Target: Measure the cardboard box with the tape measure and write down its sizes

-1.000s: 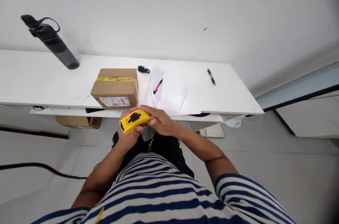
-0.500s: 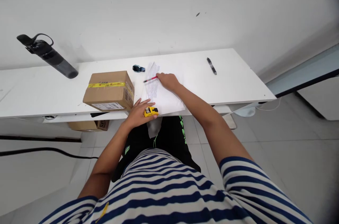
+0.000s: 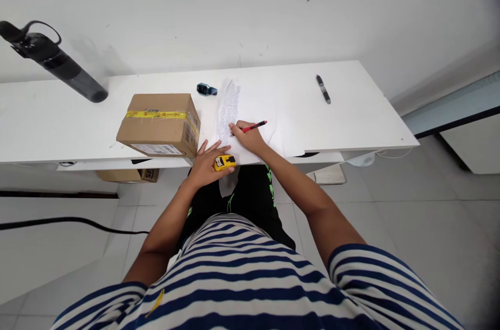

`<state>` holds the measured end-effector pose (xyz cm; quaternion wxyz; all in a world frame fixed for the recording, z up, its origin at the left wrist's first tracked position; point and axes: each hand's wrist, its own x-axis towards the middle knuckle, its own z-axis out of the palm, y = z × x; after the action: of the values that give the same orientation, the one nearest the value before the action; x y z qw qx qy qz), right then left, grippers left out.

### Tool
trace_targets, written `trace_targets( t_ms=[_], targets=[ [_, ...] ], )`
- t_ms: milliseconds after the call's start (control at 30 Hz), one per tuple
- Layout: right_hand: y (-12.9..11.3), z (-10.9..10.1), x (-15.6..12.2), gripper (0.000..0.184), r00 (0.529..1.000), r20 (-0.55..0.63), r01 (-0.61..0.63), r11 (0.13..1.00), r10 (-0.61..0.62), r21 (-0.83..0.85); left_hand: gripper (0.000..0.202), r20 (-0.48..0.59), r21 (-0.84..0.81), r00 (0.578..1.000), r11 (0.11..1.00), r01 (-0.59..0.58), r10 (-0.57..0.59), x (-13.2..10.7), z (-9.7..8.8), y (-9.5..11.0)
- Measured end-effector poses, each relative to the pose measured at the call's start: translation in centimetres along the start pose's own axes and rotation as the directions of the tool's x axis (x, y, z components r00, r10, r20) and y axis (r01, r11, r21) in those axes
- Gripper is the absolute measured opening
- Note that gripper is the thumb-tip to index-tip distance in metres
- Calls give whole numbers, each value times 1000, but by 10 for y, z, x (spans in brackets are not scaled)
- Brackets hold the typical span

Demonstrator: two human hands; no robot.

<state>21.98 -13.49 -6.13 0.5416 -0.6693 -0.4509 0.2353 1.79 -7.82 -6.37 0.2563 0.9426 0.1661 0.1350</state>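
Observation:
My right hand [image 3: 250, 137] is closed round a red and black pen [image 3: 253, 126]. The pen slants with its rear end up to the right and its tip low, close to a white paper sheet [image 3: 255, 103] that has lines of handwriting on its left side. By the desk's front edge, my left hand [image 3: 205, 167] has its fingers stretched out against the paper's lower left corner. A yellow and black tape measure [image 3: 225, 162] is held between that hand's thumb and forefinger. Whether the pen tip touches the paper is hard to see.
A taped cardboard box [image 3: 156, 124] stands left of the paper on the white desk [image 3: 58, 132]. A dark bottle [image 3: 64, 67] stands farther left. Behind the paper lies a small dark device [image 3: 207, 89]; a black marker [image 3: 323, 89] lies at right. Another box [image 3: 127, 176] is below.
My right hand has moved down the page, and the pen has turned from pointing left to a writing hold with its rear end to the right. My left hand stays with the tape measure.

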Motion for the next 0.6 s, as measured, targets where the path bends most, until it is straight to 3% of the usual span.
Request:
trace_targets(
  t_ms=[267,367,600],
  targets=[
    [-3,1,0,40,995,73,85,984,-74,-158,54,-3,0,1000,1000,11,-11,0,0,1],
    [-3,0,-1,38,990,120,87,984,-68,-153,55,-9,-3,1000,1000,6,-6,0,0,2],
    [-4,0,-3,41,994,92,70,992,-60,-106,53,-2,7,1000,1000,17,-17,0,1,2]
  ],
)
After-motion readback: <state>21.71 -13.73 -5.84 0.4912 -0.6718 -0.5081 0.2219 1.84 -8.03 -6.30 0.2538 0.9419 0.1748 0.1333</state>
